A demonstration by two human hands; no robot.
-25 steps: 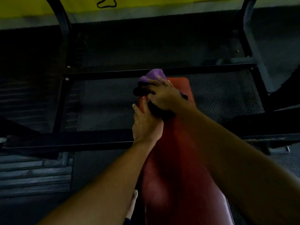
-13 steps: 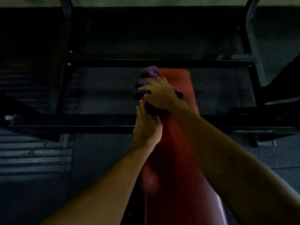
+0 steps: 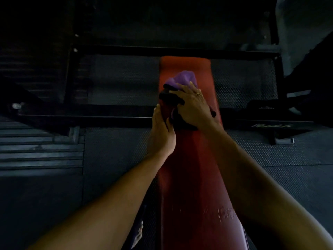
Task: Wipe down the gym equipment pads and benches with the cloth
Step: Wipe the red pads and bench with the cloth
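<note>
A long red padded bench (image 3: 191,177) runs away from me down the middle of the view. A purple and black cloth (image 3: 180,79) lies bunched on its far part. My right hand (image 3: 192,107) lies on top of the cloth, fingers spread over it and pressing it onto the pad; a ring shows on one finger. My left hand (image 3: 162,132) rests on the bench's left edge just behind the cloth, fingers straight, fingertips touching the cloth's dark part.
A black metal frame (image 3: 180,50) crosses behind the bench's far end, with uprights at the left and right. Dark textured rubber flooring (image 3: 117,159) lies on both sides. Ribbed steps or mats (image 3: 36,145) sit at the left. A bare foot (image 3: 138,233) shows below the bench's left side.
The view has tilted downward and more of the pad's far end shows beyond the cloth. My right hand and the cloth have shifted from the pad's left edge toward its middle. My left hand stays beside it.
</note>
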